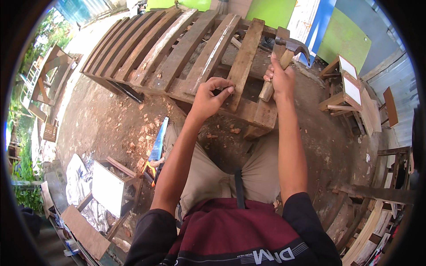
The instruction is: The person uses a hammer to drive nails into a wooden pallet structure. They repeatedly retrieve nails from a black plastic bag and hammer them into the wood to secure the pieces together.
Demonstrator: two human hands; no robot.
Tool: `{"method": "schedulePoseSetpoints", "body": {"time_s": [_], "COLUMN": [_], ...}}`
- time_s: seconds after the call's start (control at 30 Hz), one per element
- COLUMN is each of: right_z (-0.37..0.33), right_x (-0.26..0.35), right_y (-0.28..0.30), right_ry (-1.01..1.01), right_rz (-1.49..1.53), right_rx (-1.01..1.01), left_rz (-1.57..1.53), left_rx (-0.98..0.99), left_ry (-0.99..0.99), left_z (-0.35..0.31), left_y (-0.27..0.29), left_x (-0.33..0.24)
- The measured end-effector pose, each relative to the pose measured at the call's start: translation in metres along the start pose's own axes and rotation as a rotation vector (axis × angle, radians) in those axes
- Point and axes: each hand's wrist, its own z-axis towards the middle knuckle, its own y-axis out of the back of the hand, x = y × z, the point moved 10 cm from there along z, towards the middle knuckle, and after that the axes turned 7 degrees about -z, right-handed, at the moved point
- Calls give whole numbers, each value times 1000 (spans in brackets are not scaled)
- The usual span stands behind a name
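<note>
- Framework [177,96] of wooden slats, reaching ahead of both hands and far off to the left: a heavy blow could jar it, if its joints or footing are weak.
- The slat [246,62] beneath the left fingertips, running away from that hand, could slip sideways or split near its close end if struck hard there. Beyond its right edge, between the hands, lies a gap that could swallow anything small let fall.
- The hammer [286,58], head beyond the right hand and butt on the near side, could strike the left thumb or forefinger if swung wide, since both hands work close together.
- The right hand [282,81] grasps the handle partway along, fingers wrapped around it, the arm stretched nearly straight forward.
- The left hand [209,98] angles inward, wrist bent, thumb and forefinger pinched together over the slat's near end; whether they hold something thin, or touch the wood, I cannot tell.
</note>
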Motion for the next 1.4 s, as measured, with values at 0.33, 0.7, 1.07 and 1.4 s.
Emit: {"method": "schedulePoseSetpoints", "body": {"time_s": [0.33, 0.7, 1.07, 1.4], "right_z": [1, 0, -4, -8], "right_x": [-1, -1, 1, 2], "right_y": [-1, 2, -2, -3], "right_ry": [1, 1, 6, -4], "right_rz": [-9, -18, -22, -19], "right_rx": [12, -10, 9, -15], "left_rz": [17, 74, -1, 597], "left_rx": [-7, -95, -263, -134], "left_ry": [-14, -10, 35, -341], "left_z": [-5, -12, 96, 174], "left_y": [3, 6, -9, -96], "left_x": [-5, -11, -7, 2]}}
